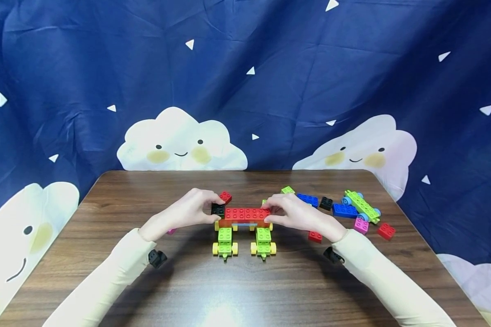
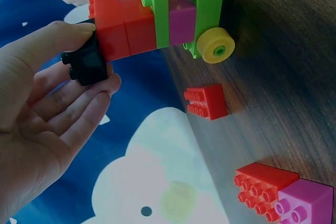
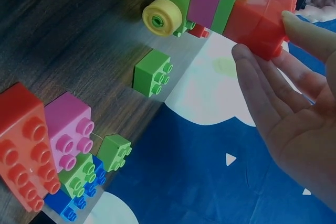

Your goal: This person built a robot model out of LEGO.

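Left hand (image 1: 190,210) pinches black brick (image 1: 218,210) at 9 o'clock end of red-topped build (image 1: 245,214); right hand (image 1: 298,212) grips its 3 o'clock end. Build's mid tabletop (image 1: 180,281), well off far edge (image 1: 266,172) at 12. Loose bricks (image 1: 345,210) at 2–3; room toward 6.

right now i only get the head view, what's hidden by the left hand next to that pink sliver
Observer: The left wrist view shows a loose red brick on the table, beside that pink brick.

Operator: ok and what's under the joined red bricks that i can't see

Observer: A purple brick, sandwiched between two green pieces.

Operator: and anything hidden by the right hand

Observer: Yes, the right wrist view shows another pink brick on the table, beside a large red brick.
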A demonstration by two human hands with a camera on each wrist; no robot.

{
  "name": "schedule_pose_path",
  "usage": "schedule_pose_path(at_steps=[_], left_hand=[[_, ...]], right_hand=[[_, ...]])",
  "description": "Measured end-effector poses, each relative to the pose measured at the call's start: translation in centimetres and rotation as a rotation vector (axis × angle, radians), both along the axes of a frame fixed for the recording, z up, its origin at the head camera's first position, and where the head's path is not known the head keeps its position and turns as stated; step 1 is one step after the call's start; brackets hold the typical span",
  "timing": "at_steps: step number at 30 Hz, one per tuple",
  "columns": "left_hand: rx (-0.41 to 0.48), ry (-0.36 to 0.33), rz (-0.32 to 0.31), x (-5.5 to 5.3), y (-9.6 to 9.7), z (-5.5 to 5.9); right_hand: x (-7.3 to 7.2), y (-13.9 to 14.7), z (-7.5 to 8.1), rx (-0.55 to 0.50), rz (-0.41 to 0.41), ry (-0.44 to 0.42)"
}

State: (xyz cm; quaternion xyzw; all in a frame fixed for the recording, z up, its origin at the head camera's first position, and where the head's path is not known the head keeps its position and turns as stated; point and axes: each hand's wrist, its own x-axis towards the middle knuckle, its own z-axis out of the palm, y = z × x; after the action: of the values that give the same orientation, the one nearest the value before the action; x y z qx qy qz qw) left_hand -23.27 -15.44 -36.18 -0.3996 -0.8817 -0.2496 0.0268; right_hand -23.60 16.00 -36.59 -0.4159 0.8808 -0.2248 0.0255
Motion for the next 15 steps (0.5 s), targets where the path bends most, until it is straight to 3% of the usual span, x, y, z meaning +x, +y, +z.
schedule_pose_path(at_steps=[7,15], left_hand=[[-0.071,0.043,0.020,0.05,0.10,-0.22],[-0.095,0.042,0.037,0.12,0.43,-0.07]], right_hand=[[0.06,-0.13,-0.04,0.006,-0.009,-0.004],[0.07,-0.15,0.02,0.011,-0.019,-0.014]])
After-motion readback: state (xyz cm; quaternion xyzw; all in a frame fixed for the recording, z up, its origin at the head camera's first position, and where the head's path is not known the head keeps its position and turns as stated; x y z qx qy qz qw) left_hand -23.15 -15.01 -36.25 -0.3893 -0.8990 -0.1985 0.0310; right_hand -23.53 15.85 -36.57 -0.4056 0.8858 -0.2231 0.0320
